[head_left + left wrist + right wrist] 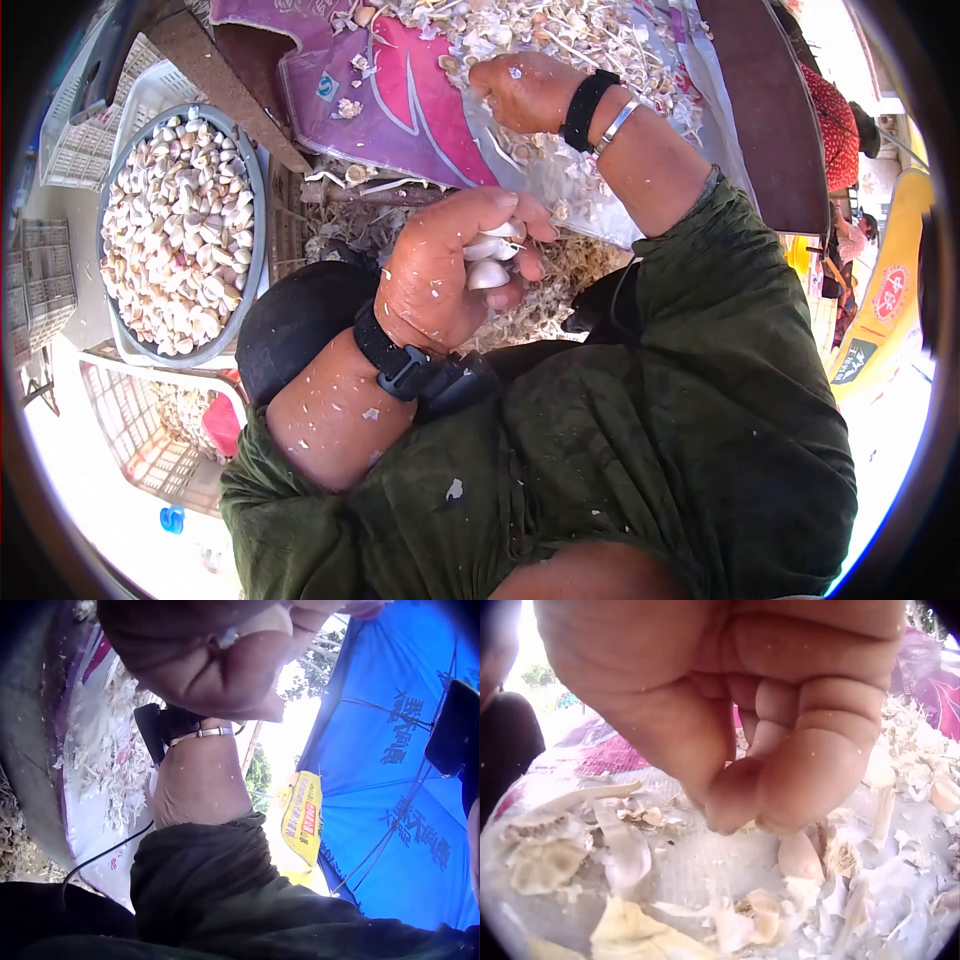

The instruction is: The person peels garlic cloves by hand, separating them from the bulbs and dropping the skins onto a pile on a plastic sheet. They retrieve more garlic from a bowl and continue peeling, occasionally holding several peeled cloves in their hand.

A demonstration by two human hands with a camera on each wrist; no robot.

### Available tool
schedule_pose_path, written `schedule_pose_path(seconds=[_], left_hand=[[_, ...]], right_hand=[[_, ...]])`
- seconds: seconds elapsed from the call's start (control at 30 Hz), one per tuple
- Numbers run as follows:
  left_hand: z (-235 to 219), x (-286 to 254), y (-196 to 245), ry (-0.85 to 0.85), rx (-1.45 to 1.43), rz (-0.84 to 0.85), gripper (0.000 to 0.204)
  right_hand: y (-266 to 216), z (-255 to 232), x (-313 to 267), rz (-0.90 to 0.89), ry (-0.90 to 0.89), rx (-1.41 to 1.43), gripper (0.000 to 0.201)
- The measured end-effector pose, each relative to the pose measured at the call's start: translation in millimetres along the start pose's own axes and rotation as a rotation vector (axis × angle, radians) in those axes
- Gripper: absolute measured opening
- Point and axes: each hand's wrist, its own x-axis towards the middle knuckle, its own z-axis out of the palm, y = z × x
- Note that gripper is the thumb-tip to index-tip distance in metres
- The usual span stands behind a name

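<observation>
In the head view my left hand (435,265) is turned palm up, its fingers curled round several peeled white garlic cloves (487,275). The left wrist view shows part of this palm (217,660) close up, with a pale clove (266,621) in it. Farther forward, my right hand (530,92) is over the littered sheet. Seen from the right wrist, its fingers (802,780) are curled and the thumb and a fingertip meet; no object shows between them. A pinkish clove (799,857) is just below the fingertips, its top hidden.
A grey basin (258,215) full of garlic cloves stands at the left, near white crates (75,150) and a pinkish basket (120,425). Skins and stalks (590,60) cover much of the purple sheet (330,120). A garlic base (547,866) lies left of my right hand.
</observation>
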Motion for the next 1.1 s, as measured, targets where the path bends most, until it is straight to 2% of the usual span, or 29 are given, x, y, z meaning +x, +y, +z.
schedule_pose_path(seconds=[0.13,0.2,0.23,0.27,0.33,0.37,0.4,0.47,0.53,0.6,0.63,0.67,0.77,0.8,0.83,0.87,0.9,0.97,1.03,1.1], left_hand=[[-5,4,-2,0.019,-0.019,-0.01,0.033],[-6,6,-3,0.041,-0.017,0.001,0.033],[-6,9,-4,0.06,-0.015,0.012,0.032],[-7,11,-5,0.058,-0.013,0.012,0.032],[-10,17,-7,0.108,0.005,0.027,0.032],[-11,20,-7,0.107,0.008,0.026,0.032],[-11,23,-8,0.125,0.003,0.021,0.033],[-7,28,-10,0.137,0.0,0.005,0.034],[2,32,-11,0.237,-0.025,0.007,0.041],[5,35,-13,0.243,-0.014,0.007,0.044],[4,38,-14,0.231,-0.05,0.016,0.044],[4,39,-15,0.22,-0.089,0.025,0.044],[-1,39,-18,0.121,-0.108,0.036,0.036],[-5,39,-18,0.071,-0.122,0.034,0.034],[-9,39,-18,0.071,-0.121,0.034,0.034],[-13,39,-18,0.001,-0.17,0.036,0.032],[-14,39,-18,-0.069,-0.219,0.038,0.031],[-12,37,-15,-0.112,-0.193,0.046,0.03],[-10,34,-13,-0.15,-0.17,0.05,0.03],[-6,33,-12,-0.078,-0.168,0.045,0.03]], right_hand=[[10,2,-1,0.089,-0.003,-0.015,0.019],[18,-3,-8,0.399,-0.051,0.449,0.015],[32,0,-11,0.435,-0.073,0.635,0.015],[40,2,-19,0.436,-0.07,0.634,0.015],[46,-1,-34,0.423,0.069,1.243,0.019],[43,-5,-44,0.351,0.095,1.329,0.023],[39,-8,-52,0.355,0.1,1.33,0.023],[16,-19,-68,0.184,0.115,1.33,0.023],[-16,-31,-81,0.162,0.106,1.262,0.023],[-48,-41,-92,0.065,-0.004,1.162,0.023],[-61,-46,-97,0.092,-0.058,1.164,0.019],[-57,-46,-99,0.096,-0.054,1.164,0.019],[-27,-44,-100,0.153,0.225,0.98,0.013],[-14,-38,-98,0.153,0.226,0.98,0.013],[0,-30,-94,0.26,0.244,0.791,0.014],[14,-20,-92,0.362,0.26,0.6,0.016],[29,-6,-89,0.361,0.26,0.6,0.016],[48,17,-83,0.122,0.246,-0.039,0.021],[45,25,-80,0.158,0.19,-0.075,0.021],[33,22,-83,0.245,0.15,-0.067,0.022]])
